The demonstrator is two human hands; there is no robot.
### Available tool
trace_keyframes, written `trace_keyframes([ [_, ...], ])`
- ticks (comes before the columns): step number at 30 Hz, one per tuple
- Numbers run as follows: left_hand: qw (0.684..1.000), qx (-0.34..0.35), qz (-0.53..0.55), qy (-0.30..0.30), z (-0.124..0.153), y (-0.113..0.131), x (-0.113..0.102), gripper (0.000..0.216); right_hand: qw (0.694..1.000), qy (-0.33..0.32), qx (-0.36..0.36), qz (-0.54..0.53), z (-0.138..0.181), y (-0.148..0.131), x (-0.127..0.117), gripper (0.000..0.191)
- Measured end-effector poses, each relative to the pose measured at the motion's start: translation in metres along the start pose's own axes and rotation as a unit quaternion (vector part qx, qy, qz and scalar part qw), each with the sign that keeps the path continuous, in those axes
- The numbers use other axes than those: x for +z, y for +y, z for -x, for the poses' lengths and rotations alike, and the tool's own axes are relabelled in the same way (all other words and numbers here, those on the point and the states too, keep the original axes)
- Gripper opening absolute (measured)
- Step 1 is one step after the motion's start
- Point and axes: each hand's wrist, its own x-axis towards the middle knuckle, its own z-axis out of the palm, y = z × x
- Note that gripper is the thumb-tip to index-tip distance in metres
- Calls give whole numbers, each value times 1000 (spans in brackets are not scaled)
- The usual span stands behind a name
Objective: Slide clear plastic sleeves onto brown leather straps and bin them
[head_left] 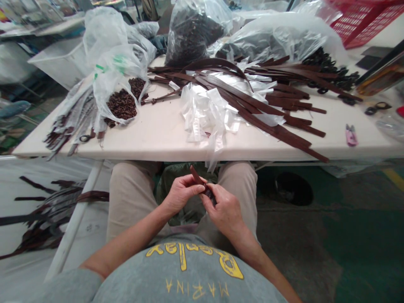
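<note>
You've got the brown strap btwn both hands, in front of you, short of the bench. Its long axis slants: free tip up-left twd the bench, lower end down-right by your R hand. Your L hand is nearer the tip; fingers of both pinch narrow on it. Beyond: white strips, then more straps, w/ pink snips far R.

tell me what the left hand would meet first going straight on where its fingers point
Past the brown strip it pinches, the left hand would likely meet the right hand first; exact depth is unclear.
</note>
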Motion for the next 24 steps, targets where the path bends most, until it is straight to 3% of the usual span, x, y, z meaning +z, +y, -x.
trace_keyframes([
  [7, 1000, -11, 12, -17, -1, -8, -6, 31, 1000, -20, -17, 1, 1, 4, -3, 18],
  [14, 991, -8, 8, -130, -5, -2, -8, 30, 998, -51, -29, 16, 4, 6, -7, 23],
  [24, 997, 8, -4, -78, -1, -8, -9, 21, 993, -96, 15, 61, 7, -1, -14, 22],
])
